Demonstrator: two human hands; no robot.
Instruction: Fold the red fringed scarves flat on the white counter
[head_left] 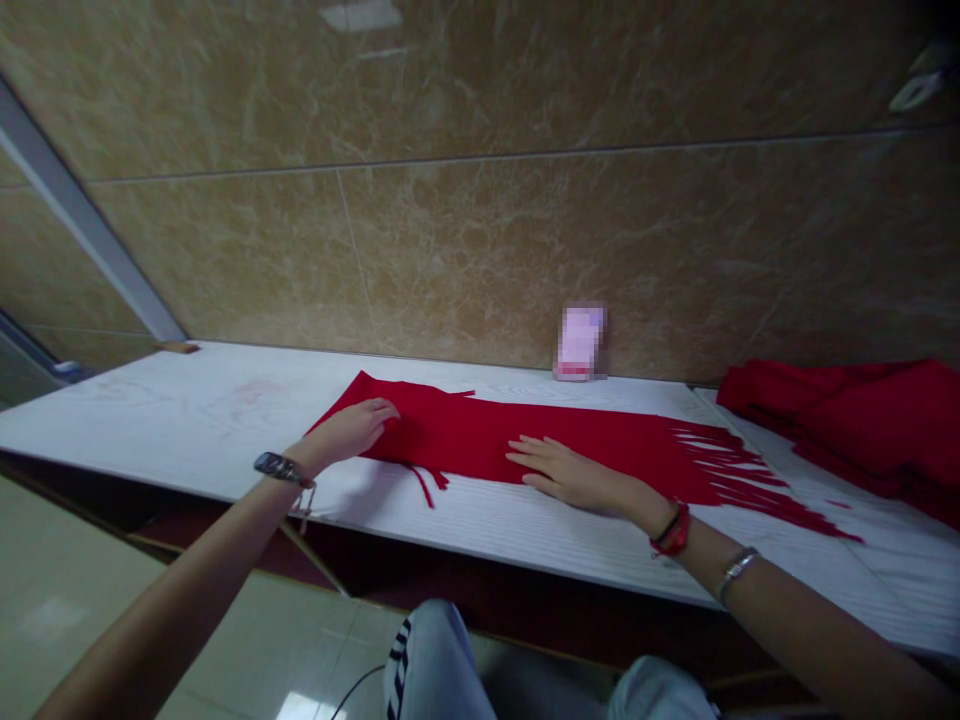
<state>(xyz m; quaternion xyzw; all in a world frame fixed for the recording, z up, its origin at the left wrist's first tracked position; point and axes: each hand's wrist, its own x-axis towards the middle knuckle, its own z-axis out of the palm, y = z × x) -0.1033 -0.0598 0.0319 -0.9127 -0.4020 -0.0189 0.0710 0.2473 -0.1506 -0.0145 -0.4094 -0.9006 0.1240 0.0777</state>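
a brown marbled tile wall (480,250) backs the room, and against it runs a long white table (187,400), with a pale tiled floor (67,560) below.

from the head view, the only one i have, a red scarf (465,435) lies lengthwise on the white top, between a pile of red cloth (855,420) at the far right and the table's left end. its fringe (750,480) fans out unevenly at the right, some strands crossing; a few loose strands (427,485) poke past the near edge by the left part, which looks folded over.

my left hand (352,430) is bent over that left part, fingers curled; i can't tell whether they pinch the cloth or merely touch it. my right hand (570,475) lies palm down on the middle, fingers apart, gripping nothing.

to handle this well, i'd let the right palm weigh lightly, as an anchor, so the middle doesn't slide while the left fingers work. i'd judge the cloth soft and quick to wrinkle, so any tug should run along its length, edges kept parallel. i'd also watch those loose strands: trapped underneath, they could leave a lump.
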